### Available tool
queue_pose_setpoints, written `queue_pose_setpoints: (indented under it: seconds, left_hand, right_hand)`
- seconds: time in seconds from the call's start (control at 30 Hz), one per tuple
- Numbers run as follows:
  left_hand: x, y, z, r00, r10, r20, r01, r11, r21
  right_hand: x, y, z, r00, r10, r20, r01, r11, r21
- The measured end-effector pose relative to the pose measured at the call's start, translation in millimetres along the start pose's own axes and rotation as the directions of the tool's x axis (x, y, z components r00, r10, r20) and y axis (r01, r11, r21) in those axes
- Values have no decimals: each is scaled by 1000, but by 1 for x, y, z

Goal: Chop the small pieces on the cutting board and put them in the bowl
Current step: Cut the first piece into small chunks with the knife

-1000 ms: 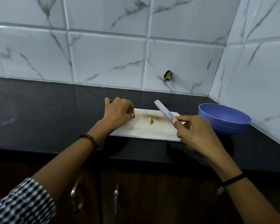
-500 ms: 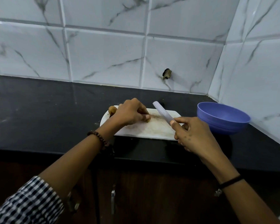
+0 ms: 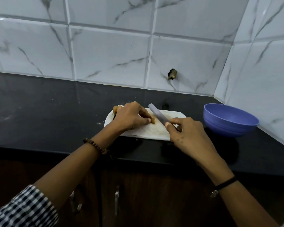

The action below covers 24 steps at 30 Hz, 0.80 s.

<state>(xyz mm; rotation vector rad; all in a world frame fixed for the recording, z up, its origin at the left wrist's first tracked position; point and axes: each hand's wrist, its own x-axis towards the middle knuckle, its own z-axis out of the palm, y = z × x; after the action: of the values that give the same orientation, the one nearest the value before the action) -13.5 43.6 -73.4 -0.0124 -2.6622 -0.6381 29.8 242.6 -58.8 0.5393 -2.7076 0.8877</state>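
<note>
Your left grip (image 3: 130, 118) pinches a small piece (image 3: 153, 120) on the cutting board (image 3: 156, 131) and your right grip (image 3: 188, 135) holds the knife (image 3: 157, 115), so chopping looks unfinished, with no pieces visible in the bowl (image 3: 228, 128).

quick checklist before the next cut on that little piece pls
1. Piece held down: the left hand pinches the small piece on the cutting board. ok
2. Knife grip: the right hand grips the knife, with its blade angled over the board. ok
3. Blade clear of the left fingertips: they sit right beside it, and the gap is too small to judge. cannot tell
4. Board steady: it lies flat on the counter. ok
5. Bowl ready: it is upright, just right of the board. ok
</note>
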Motion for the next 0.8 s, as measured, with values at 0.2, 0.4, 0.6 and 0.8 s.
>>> queue_pose_setpoints:
  seconds: [0.2,0.4,0.6,0.8]
  left_hand:
    - [0,3,0,999,-2,-41,2,1000,-5]
    - [0,7,-2,999,-29,-34,29,1000,11]
    - [-2,9,-3,999,-39,-31,40,998,39]
    - [-3,14,-4,997,-48,-60,53,994,99]
  right_hand:
    - [0,-8,4,999,-22,35,25,995,-96]
    - [4,-14,13,1000,-6,18,9,983,-183]
    - [5,-26,21,999,27,17,-20,947,-319]
    - [-4,-47,23,998,19,65,11,899,-438]
